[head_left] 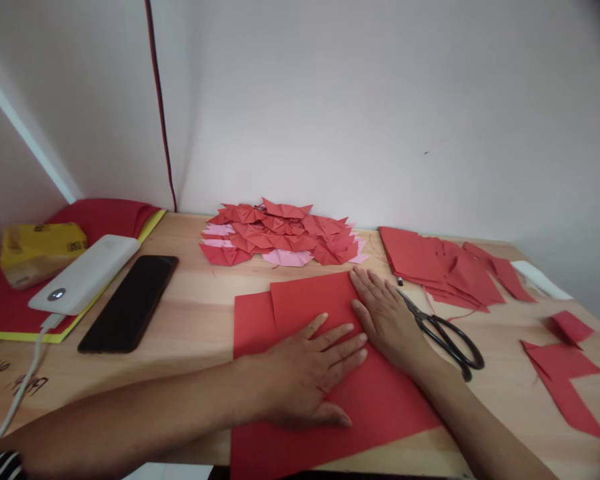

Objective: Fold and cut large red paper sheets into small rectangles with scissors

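Two overlapping pieces of red paper lie in front of me, one corner hanging past the table's front edge. Flat on the paper, fingers spread, rests my left hand. My right hand presses near the upper right edge of the paper, its fingers stretched out and pointing to the far side. Neither hand grips anything. Black-handled scissors lie just right of my right hand, their blades partly hidden by it.
Folded red and pink paper shapes are heaped by the wall. Cut red paper is stacked at the right, with scraps nearer. At the left lie a phone, a white power bank with a cable and a yellow package.
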The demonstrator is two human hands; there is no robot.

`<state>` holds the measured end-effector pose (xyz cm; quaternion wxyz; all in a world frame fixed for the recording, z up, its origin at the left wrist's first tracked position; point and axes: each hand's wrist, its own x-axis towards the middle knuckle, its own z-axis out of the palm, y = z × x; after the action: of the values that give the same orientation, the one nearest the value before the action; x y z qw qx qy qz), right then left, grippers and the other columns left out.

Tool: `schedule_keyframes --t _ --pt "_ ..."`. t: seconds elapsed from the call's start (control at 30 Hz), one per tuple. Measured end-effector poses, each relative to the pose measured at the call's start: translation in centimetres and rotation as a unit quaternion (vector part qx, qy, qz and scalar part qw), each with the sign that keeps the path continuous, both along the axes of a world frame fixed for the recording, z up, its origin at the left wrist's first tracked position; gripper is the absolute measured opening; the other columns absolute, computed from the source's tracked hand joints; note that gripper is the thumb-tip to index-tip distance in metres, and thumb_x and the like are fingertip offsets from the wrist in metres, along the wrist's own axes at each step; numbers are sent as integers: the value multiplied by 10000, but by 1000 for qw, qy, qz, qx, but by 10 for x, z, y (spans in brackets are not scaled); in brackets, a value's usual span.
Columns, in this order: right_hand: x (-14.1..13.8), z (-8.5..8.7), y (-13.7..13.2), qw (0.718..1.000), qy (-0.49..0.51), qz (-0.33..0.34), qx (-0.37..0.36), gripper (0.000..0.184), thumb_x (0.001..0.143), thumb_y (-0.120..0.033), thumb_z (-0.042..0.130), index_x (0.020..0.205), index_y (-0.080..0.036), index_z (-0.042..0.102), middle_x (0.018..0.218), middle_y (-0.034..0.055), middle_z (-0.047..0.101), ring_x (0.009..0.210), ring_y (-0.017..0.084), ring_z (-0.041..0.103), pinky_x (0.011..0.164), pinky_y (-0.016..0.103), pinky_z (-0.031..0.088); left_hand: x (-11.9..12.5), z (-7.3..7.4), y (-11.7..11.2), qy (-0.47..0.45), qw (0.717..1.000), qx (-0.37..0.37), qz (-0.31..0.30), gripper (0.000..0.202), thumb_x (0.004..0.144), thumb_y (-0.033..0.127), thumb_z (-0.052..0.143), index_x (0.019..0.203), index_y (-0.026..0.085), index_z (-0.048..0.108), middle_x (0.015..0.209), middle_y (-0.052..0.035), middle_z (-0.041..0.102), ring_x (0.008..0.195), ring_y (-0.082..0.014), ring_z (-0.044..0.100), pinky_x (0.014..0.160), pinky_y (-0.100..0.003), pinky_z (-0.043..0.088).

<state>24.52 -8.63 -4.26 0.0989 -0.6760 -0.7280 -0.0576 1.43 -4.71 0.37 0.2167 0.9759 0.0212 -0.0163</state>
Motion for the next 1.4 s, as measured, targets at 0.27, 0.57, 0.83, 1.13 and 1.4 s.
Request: schedule_keyframes --t 0.27,0.57,0.83,1.13,1.4 --pt "-4 29 -11 993 100 -1 57 413 957 -336 400 1288 -137 544 1339 188 577 1248 303 525 1019 479 424 1 -12 1 -9 1000 0 -6 798 947 630 240 1539 101 159 1610 -116 128 1499 -268 65 1204 -542 15" --pt "-23 42 -62 980 183 -59 -49 192 932 -302 479 762 -216 497 725 26 599 670 189 573 639 308 439 1 -15 2 -25 999 18 -10 801 948 619 268 1544 113 95 1611 -126 154 1499 -269 59 1201 -559 54" --pt "-23 40 -66 989 128 -54 -45 106 901 -246 480 802 -212 484 768 49 586 718 227 572 670 341 416 2 -15 2 -27 999 16 -10 784 950 619 254 1544 120 137 1609 -128 159 1498 -277 79 1193 -568 39" --pt "-16 36 -66 985 161 -46 -51 54 866 -182 469 831 -208 501 767 30 596 733 204 579 670 310 430 3 -15 2 -17 1000 21 -11 755 943 613 311 1541 164 204 1606 -130 189 1496 -286 92 1190 -561 37" --pt "3 34 -72 982 169 -83 -22 102 878 -176 417 859 -211 511 852 65 618 779 215 603 709 333 469 2 -13 3 -7 1000 15 -11 745 946 607 309 1535 157 225 1613 -124 135 1497 -285 86 1194 -538 19"
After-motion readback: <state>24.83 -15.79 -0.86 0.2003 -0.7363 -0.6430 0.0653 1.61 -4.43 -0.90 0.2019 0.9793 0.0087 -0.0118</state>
